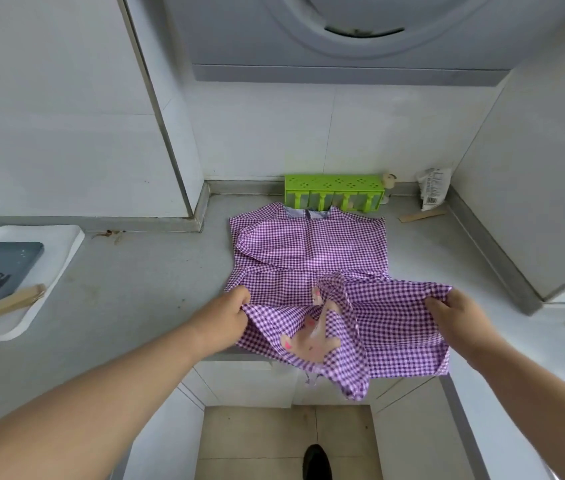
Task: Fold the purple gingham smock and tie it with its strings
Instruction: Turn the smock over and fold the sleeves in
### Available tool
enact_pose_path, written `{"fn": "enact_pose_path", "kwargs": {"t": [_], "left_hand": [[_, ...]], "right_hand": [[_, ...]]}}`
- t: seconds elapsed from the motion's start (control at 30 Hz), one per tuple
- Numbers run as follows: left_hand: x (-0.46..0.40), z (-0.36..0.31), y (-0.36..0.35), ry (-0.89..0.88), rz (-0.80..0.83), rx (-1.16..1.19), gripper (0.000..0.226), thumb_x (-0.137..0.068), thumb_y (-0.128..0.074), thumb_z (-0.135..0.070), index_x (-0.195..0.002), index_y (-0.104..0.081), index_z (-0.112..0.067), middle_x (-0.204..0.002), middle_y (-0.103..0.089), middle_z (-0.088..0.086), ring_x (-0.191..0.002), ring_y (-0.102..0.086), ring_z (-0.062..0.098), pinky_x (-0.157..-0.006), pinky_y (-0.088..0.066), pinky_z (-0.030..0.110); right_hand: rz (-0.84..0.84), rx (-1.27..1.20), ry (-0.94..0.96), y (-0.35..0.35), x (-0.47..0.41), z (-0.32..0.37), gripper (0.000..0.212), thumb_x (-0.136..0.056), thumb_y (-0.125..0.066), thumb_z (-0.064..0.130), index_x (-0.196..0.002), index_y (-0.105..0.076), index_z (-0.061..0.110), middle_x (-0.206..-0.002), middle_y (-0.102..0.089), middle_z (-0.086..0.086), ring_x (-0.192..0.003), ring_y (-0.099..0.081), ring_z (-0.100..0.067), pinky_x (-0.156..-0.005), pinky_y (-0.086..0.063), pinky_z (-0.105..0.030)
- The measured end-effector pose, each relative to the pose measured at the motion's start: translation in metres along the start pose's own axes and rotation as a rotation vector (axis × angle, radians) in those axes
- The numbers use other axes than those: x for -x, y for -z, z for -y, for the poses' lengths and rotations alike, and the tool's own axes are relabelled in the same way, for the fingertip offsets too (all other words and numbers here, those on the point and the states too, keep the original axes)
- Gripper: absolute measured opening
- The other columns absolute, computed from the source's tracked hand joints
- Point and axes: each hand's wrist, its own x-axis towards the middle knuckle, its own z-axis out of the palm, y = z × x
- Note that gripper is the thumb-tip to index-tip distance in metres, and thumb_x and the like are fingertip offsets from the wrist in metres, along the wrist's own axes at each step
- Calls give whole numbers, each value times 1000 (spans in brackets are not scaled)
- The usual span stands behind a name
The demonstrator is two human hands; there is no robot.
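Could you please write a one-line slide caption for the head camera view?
Left hand and right hand lift the smock by its near hem above the counter.

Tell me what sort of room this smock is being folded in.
Most likely a home kitchen. A range hood hangs over the grey countertop, a green spice-box rack stands against the tiled wall behind the smock, and cabinet doors show below the counter edge.
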Motion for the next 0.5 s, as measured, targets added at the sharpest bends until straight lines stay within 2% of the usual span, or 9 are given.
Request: {"fn": "enact_pose_path", "kwargs": {"t": [0.1,0.17,0.23,0.3,0.37,0.43,0.47,0.5], "left_hand": [[7,-8,0,-159,77,-371,19,-89,-63,-35,-82,-48,-25,-87,-52,-5,-75,-51,15,-61,-40,34],[10,-13,1,-214,128,-533,22,-86,-61,-41,-74,-55,-24,-87,-49,-9,-80,-53,14,-66,-46,33],[11,-15,0,-208,163,-565,25,-83,-52,-41,-75,-62,-20,-88,-53,-9,-86,-56,16,-72,-53,36],[13,-16,-2,-145,177,-398,41,-82,-43,-50,-80,-65,-16,-88,-64,-3,-85,-63,19,-77,-57,40],[11,-13,-5,-48,225,-162,46,-95,-43,-56,-93,-71,-20,-96,-72,-2,-90,-67,18,-84,-57,37],[6,-9,-8,3,234,89,42,-99,-47,-62,-119,-71,-34,-124,-71,-8,-112,-64,13,-103,-51,34],[2,-5,-8,16,202,221,44,-94,-52,-68,-128,-67,-43,-135,-66,-13,-122,-60,12,-111,-46,39],[-1,-1,-8,39,167,334,45,-89,-57,-71,-128,-65,-51,-138,-64,-17,-127,-59,13,-115,-45,42]], "right_hand": [[30,9,-49,-4,3,3,23,-103,-47,21,-105,-65,7,-97,-71,-12,-88,-68,-31,-85,-59,-45],[49,9,-40,-5,7,7,21,-102,-46,17,-108,-65,10,-98,-71,-8,-89,-68,-29,-87,-57,-44],[87,-23,-20,-6,13,11,18,-102,-47,16,-112,-63,19,-97,-69,-1,-87,-66,-24,-83,-55,-38],[126,-77,-6,-5,19,12,15,-104,-52,24,-115,-63,23,-96,-69,4,-82,-65,-16,-76,-50,-31],[143,-92,10,-6,22,11,23,-104,-55,40,-118,-65,24,-101,-70,2,-81,-65,-14,-79,-51,-30],[145,-76,6,-6,24,10,30,-105,-52,43,-122,-67,22,-100,-69,3,-78,-63,-12,-77,-51,-29],[145,-80,-7,-6,24,10,31,-107,-50,39,-123,-68,21,-98,-69,4,-77,-63,-12,-79,-51,-29],[147,-93,-27,-6,24,8,29,-108,-49,34,-123,-69,20,-96,-69,5,-78,-64,-13,-83,-51,-32]]}}
